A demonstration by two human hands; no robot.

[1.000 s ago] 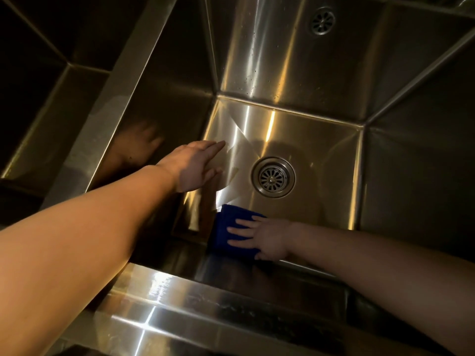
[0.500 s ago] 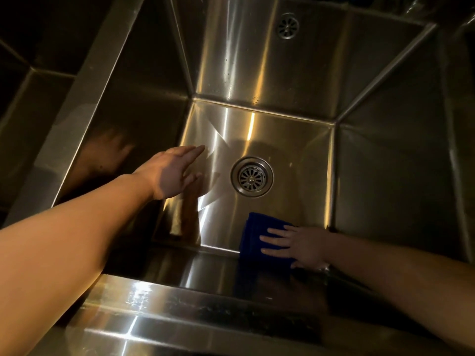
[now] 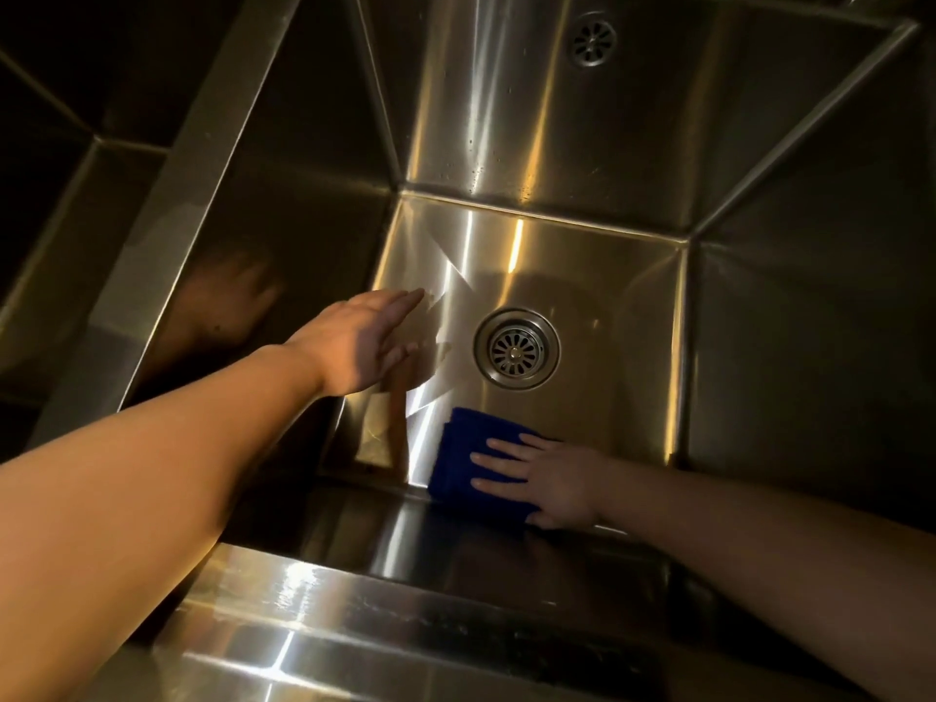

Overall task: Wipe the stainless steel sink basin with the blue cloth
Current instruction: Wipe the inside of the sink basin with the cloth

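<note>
Two bare forearms, both cut off by the frame's lower corners, reach over the bright front rim [image 3: 354, 615] of a dimly lit stainless steel sink basin [image 3: 582, 276], whose near wall is largely lost in shadow. At the near edge of the basin floor, where floor meets near wall, lies the folded blue cloth [image 3: 458, 466]; its right part is hidden under the right hand [image 3: 554, 486], which presses on it palm down with fingers straight and slightly spread, curled round nothing. Farther in, the left hand [image 3: 354, 342] is held flat and open over the left side of the floor, fingers together and pointing toward the far right corner, holding nothing; whether it touches the steel cannot be told. A blurred reflection of it shows on the dark left wall. The round drain strainer [image 3: 516, 353] sits in the middle of the floor, just beyond the cloth and to the right of the left hand's fingertips. Beyond it rises the back wall [image 3: 506, 119], speckled with droplets, with an overflow grille [image 3: 593, 39] near its top edge. Across a slanting divider [image 3: 202, 195] on the left, a second basin [image 3: 61, 235] is nearly swallowed by darkness.
</note>
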